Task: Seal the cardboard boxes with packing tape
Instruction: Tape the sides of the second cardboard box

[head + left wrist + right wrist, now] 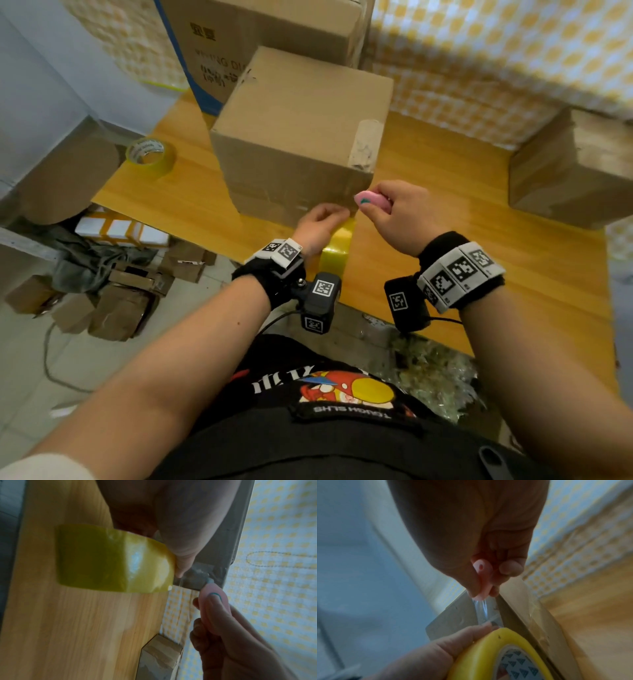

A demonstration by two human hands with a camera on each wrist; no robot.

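Centre frame: box taped down its near face. Our left hand grips the yellow tape roll; right hand pinches pink cutter at the strip. Cut pending; right-edge box looks untaped.

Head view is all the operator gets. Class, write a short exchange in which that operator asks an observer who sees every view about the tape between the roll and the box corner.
Operator: In the head view the left hand hides most of the yellow roll. Does any tape reach the box?
Observer: Yes. The left wrist view shows a clear strip running from the roll to the box's corner.
Operator: And the pink cutter in the right hand?
Observer: In the left wrist view its tip is at that strip, close to the box edge.
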